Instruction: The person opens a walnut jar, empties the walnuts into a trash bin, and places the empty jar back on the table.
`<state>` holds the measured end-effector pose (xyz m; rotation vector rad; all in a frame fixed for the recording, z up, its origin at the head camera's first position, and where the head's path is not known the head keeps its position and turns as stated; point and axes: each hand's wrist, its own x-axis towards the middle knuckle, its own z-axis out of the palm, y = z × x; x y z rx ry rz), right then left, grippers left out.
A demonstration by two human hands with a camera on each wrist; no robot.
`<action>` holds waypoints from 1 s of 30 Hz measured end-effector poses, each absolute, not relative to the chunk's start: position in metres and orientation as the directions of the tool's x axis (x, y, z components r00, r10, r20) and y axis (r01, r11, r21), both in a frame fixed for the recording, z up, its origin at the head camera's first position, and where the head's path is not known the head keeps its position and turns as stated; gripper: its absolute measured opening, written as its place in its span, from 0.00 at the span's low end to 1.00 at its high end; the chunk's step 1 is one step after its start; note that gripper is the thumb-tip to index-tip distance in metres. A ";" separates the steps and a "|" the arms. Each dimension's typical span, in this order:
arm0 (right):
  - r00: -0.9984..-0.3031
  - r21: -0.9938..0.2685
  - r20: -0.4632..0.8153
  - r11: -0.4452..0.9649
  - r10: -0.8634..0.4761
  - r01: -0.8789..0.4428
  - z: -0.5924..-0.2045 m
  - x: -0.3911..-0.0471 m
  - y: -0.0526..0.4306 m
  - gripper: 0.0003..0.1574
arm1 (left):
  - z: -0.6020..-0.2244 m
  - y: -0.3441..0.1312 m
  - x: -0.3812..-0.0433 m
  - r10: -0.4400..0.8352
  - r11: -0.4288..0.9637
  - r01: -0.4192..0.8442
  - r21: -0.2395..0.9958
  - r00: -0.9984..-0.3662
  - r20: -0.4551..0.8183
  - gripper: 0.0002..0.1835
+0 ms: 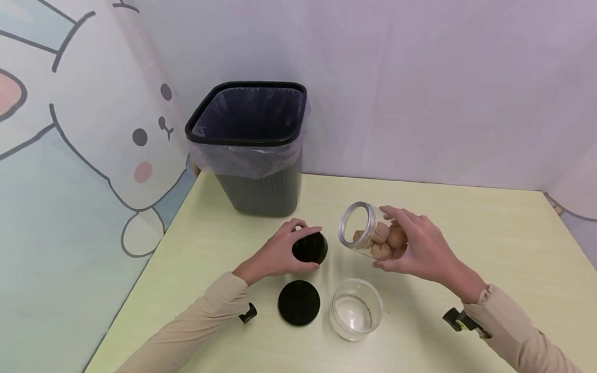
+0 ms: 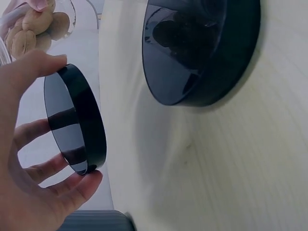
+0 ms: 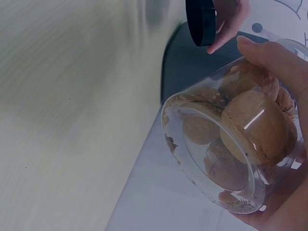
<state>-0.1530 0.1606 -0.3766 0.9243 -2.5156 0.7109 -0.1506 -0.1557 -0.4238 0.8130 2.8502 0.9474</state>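
Note:
By its edge my left hand (image 1: pixel 281 250) grips a black round lid (image 1: pixel 309 248), held on its side with thumb and fingers round the rim. My right hand (image 1: pixel 422 246) holds a clear jar (image 1: pixel 372 221) from its base end, tilted with its open mouth towards the lid. Several walnuts (image 3: pixel 255 125) lie inside the jar. A second black lid (image 1: pixel 299 303) lies flat on the table below my left hand. Next to that lid stands a second clear jar (image 1: pixel 354 331), upright and without a lid.
A grey bin (image 1: pixel 265 190) with a black rim and a plastic liner stands at the back left of the pale wooden table (image 1: pixel 479 218). A plain curtain (image 1: pixel 435 86) hangs behind, and a rabbit-print sheet (image 1: pixel 93 142) borders the left side.

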 end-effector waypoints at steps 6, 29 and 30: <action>-0.719 -0.328 0.490 0.660 -0.493 -0.676 -0.377 -0.153 0.161 0.64 | -0.427 -0.155 -0.150 0.479 0.699 0.444 0.561 -0.873 0.094 0.39; -0.726 -0.337 0.481 0.661 -0.492 -0.671 -0.379 -0.153 0.167 0.64 | -0.449 -0.149 -0.149 0.506 0.749 0.438 0.497 -0.862 -0.003 0.40; -0.726 -0.338 0.480 0.660 -0.492 -0.671 -0.379 -0.152 0.167 0.64 | -0.449 -0.149 -0.149 0.508 0.749 0.439 0.497 -0.862 -0.004 0.40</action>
